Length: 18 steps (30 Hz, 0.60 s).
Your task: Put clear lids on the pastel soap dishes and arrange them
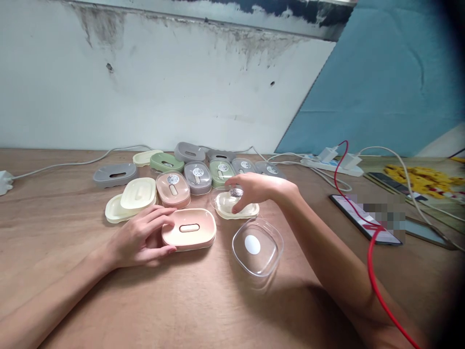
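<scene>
My left hand (147, 236) grips the left end of a pink soap dish (203, 231), thumb along its front edge and fingers on its rim. The dish has a slot in its middle. My right hand (250, 189) is curled over a clear lid (215, 198) with a round label, its thumb and fingers on either side. That lid sits off-centre over a cream soap dish (245, 211); the exact finger contact is partly hidden. Between my forearms lies another clear lid (267, 252) with a white round sticker.
Behind my hands stand several soap dishes: a pink one (173, 194), cream ones (140, 194), a green one (167, 162) and a grey one (115, 174). At right lie a phone (358, 218), a power strip (348, 168) and a red cable (374, 271). A white wall (163, 97) closes the back.
</scene>
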Each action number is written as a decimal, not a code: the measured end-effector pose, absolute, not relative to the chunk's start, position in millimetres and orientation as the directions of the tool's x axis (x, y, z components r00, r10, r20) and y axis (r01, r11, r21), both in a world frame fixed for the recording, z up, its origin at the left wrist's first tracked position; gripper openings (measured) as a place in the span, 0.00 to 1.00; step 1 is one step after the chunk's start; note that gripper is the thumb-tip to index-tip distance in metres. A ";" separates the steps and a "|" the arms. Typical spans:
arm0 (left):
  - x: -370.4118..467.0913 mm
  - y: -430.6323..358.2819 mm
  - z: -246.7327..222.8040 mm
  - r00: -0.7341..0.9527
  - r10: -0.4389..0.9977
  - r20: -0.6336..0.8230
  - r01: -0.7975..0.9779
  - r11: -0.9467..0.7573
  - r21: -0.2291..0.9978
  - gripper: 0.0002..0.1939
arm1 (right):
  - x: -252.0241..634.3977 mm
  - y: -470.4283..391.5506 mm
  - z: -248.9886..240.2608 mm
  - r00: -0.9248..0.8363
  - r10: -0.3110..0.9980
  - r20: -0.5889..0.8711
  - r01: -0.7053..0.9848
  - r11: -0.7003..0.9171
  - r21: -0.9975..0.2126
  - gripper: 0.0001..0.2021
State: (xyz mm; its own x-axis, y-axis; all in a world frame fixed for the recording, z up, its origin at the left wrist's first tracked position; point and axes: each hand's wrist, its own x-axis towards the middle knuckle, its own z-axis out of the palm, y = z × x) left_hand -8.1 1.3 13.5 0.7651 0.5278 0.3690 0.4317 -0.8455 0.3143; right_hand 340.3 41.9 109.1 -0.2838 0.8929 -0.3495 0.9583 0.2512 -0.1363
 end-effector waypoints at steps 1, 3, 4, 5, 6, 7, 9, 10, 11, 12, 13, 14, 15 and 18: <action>-8.1 1.0 13.9 0.770 0.522 0.367 0.426 -0.849 0.312 0.19 | 338.7 39.5 110.9 -0.289 0.897 -0.335 0.956 0.255 -0.143 0.43; -7.2 -0.5 15.2 0.782 0.503 0.367 0.408 -0.859 0.309 0.23 | 332.3 31.6 116.0 -0.332 0.890 -0.312 0.940 0.283 -0.192 0.44; -6.4 -1.7 15.8 0.784 0.498 0.371 0.400 -0.862 0.311 0.26 | 327.3 26.2 119.0 -0.373 0.875 -0.308 0.921 0.309 -0.239 0.43; -5.3 -3.0 16.4 0.781 0.499 0.376 0.397 -0.861 0.318 0.29 | 321.3 20.3 121.8 -0.425 0.853 -0.303 0.893 0.340 -0.295 0.41; -4.2 -4.3 16.5 0.771 0.507 0.385 0.399 -0.856 0.328 0.32 | 314.3 14.0 124.1 -0.483 0.826 -0.291 0.857 0.377 -0.350 0.40; -3.1 -5.5 16.2 0.757 0.519 0.397 0.404 -0.849 0.339 0.33 | 307.0 7.9 125.5 -0.536 0.798 -0.276 0.821 0.415 -0.393 0.39; -2.0 -6.8 14.1 0.722 0.549 0.422 0.425 -0.832 0.357 0.36 | 292.6 -2.4 124.7 -0.597 0.764 -0.245 0.776 0.473 -0.418 0.40; -2.1 -6.9 12.5 0.706 0.562 0.431 0.436 -0.825 0.360 0.37 | 286.3 -6.1 122.5 -0.600 0.766 -0.230 0.776 0.487 -0.401 0.41; -2.6 -6.7 10.8 0.694 0.571 0.439 0.447 -0.819 0.359 0.39 | 280.9 -8.8 119.3 -0.592 0.776 -0.219 0.785 0.493 -0.375 0.42; -3.3 -6.3 9.2 0.685 0.578 0.444 0.457 -0.815 0.357 0.40 | 276.3 -10.4 115.2 -0.582 0.785 -0.211 0.795 0.496 -0.348 0.43; -4.1 -5.9 7.9 0.678 0.586 0.445 0.467 -0.810 0.356 0.42 | 272.6 -11.3 110.6 -0.578 0.790 -0.205 0.801 0.501 -0.328 0.43; -4.9 -5.5 7.1 0.673 0.593 0.442 0.475 -0.805 0.356 0.43 | 269.5 -11.5 105.8 -0.585 0.787 -0.196 0.797 0.513 -0.319 0.42; -5.5 -5.2 6.8 0.670 0.597 0.440 0.479 -0.801 0.358 0.43 | 266.7 -11.5 100.9 -0.604 0.775 -0.183 0.782 0.534 -0.320 0.42; -5.3 -5.2 8.3 0.673 0.596 0.439 0.469 -0.802 0.369 0.42 | 259.5 -11.2 87.5 -0.674 0.730 -0.113 0.713 0.604 -0.358 0.43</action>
